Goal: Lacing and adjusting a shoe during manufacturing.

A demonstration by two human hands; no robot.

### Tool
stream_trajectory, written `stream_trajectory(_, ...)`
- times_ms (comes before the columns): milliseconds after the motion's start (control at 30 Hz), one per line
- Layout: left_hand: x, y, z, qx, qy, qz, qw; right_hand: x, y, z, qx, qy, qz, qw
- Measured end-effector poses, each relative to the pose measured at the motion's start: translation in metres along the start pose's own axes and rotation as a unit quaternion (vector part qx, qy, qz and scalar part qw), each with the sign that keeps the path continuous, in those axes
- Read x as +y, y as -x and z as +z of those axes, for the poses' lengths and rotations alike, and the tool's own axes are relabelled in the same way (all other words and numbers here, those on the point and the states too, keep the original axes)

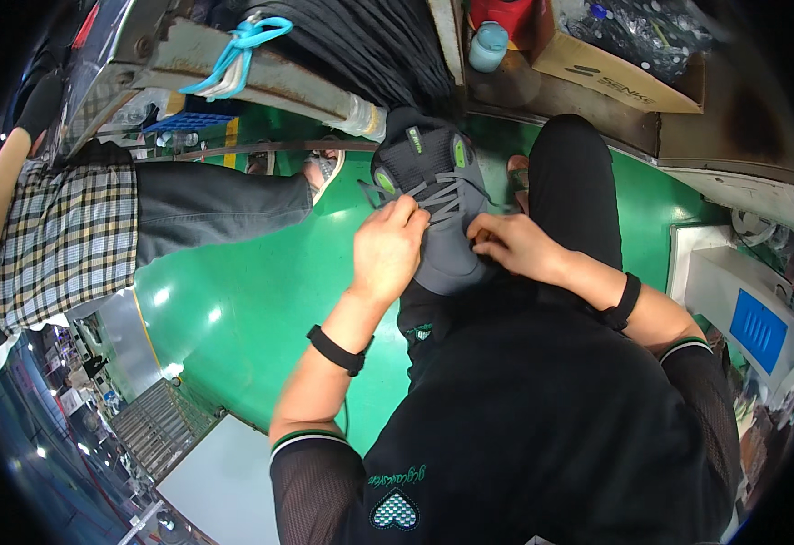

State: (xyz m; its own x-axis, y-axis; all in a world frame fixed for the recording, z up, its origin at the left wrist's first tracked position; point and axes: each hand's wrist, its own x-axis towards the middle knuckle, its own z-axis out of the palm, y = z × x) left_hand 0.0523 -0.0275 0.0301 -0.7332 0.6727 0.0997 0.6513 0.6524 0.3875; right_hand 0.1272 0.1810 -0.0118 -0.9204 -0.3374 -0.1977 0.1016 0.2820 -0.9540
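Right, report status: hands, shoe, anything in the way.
Left hand at the laces, right hand at the opposite side; grips unclear. Grey shoe between them, laces threaded. Nothing seen blocking either hand.

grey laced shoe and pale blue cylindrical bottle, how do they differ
The grey laced shoe is long; the pale blue cylindrical bottle is stubby. The shoe has bright green patches; the bottle shows none. Left hand and right hand are at the shoe; the bottle is untouched.
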Motion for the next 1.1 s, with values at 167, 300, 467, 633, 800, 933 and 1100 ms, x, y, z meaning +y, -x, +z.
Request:
stream_trajectory(167, 0.001, -0.024, -0.007, -0.130, 0.062, -0.062, 0.988, 0.010, 0.000, -0.003, -0.045, -0.004, -0.001, 0.999)
stream_trajectory(300, 0.006, -0.016, -0.006, -0.216, 0.206, -0.128, 0.946, 0.018, -0.002, -0.006, -0.065, -0.041, 0.012, 0.997)
stream_trajectory(467, 0.016, -0.030, -0.016, -0.171, 0.094, -0.076, 0.978, 0.008, -0.008, -0.017, -0.089, -0.108, 0.083, 0.987)
stream_trajectory(633, 0.011, -0.026, -0.004, -0.046, -0.003, -0.060, 0.997, 0.017, -0.024, -0.032, 0.070, -0.037, -0.019, 0.997)
stream_trajectory(800, 0.006, -0.006, 0.008, -0.045, 0.098, -0.100, 0.989, 0.010, -0.045, -0.028, 0.074, 0.048, -0.131, 0.987)
stream_trajectory(933, 0.016, 0.003, 0.004, -0.100, 0.242, -0.208, 0.942, 0.014, -0.058, -0.016, 0.091, 0.273, -0.116, 0.951)
stream_trajectory(1100, 0.005, 0.023, 0.047, 0.094, 0.231, -0.289, 0.924, -0.007, -0.080, -0.033, -0.034, 0.268, -0.082, 0.959)
